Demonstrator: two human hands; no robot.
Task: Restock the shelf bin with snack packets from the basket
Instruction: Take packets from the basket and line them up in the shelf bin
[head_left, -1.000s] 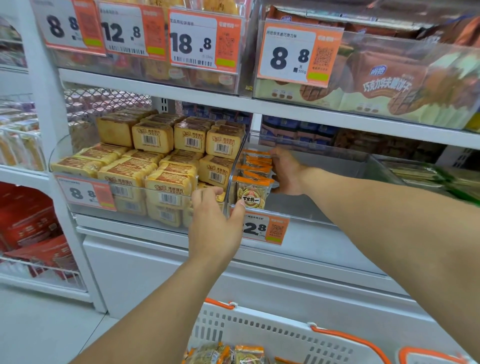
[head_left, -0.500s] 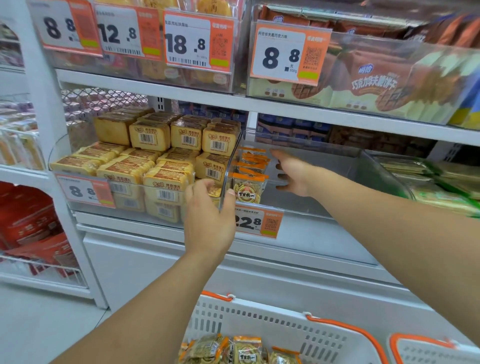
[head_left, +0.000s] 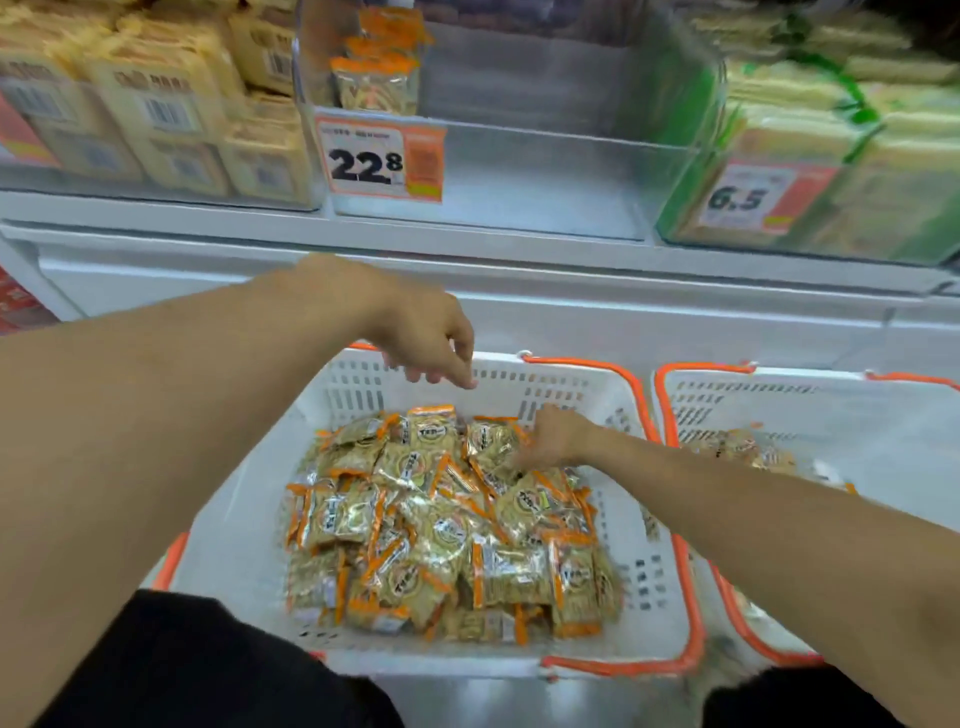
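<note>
Yellow barcoded packets (head_left: 156, 104) fill the left bin, green-trimmed packs (head_left: 810, 119) the right above a 6.5 price tag (head_left: 743, 197); a second white basket (head_left: 831, 415) sits alongside.
</note>
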